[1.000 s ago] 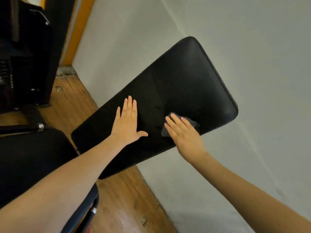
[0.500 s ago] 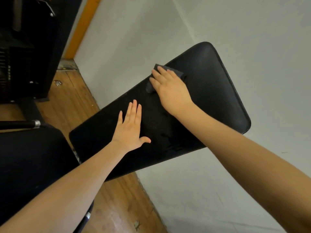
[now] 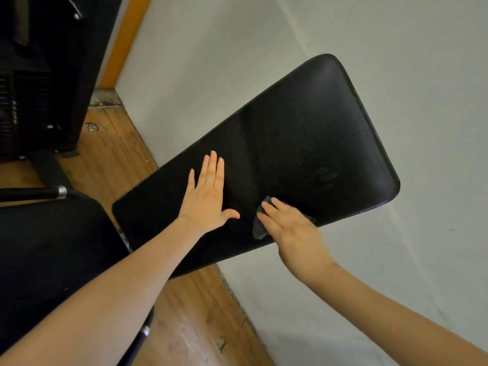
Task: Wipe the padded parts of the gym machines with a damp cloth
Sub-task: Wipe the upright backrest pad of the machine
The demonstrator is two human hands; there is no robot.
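Observation:
A long black padded backrest (image 3: 303, 143) leans tilted against the grey wall, its wide end at the upper right. My left hand (image 3: 207, 196) lies flat on the pad's middle with straight fingers. My right hand (image 3: 287, 225) presses a small dark grey cloth (image 3: 258, 229) against the pad near its lower edge, fingers extended over it. Most of the cloth is hidden under that hand.
A second black padded seat (image 3: 47, 254) lies at the lower left, with a chrome-tipped bar (image 3: 34, 192) above it. A dark machine frame (image 3: 39, 75) stands at the upper left. Wooden floor (image 3: 195, 320) runs along the grey wall (image 3: 396, 273).
My right hand has swept the cloth from the pad's upper edge down to its lower edge. My left hand has stayed flat on the pad.

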